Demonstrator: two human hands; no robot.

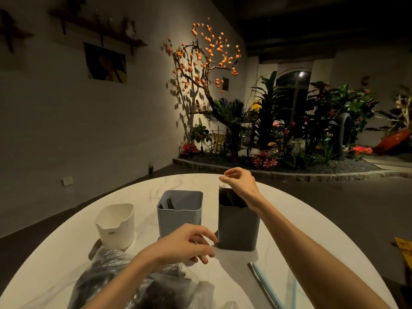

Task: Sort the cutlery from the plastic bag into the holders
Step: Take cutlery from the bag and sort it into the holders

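Three holders are standing on the counter (278, 221): white (116, 225), blue (180, 211) and dark grey (238, 228). The right hand (239, 182) is hovering above the grey one, fingers loosely curled, contents unclear. The left hand (186, 246) is hanging relaxed over the plastic bag (124, 284), its dark cutlery indistinct.

The plastic bag (124, 284) is cropped below; its dark contents blur.

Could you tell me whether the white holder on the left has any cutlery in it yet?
Empty, as far as shows: the white holder shows only bare pale inner wall, while dark cutlery stands in the blue-grey holder.
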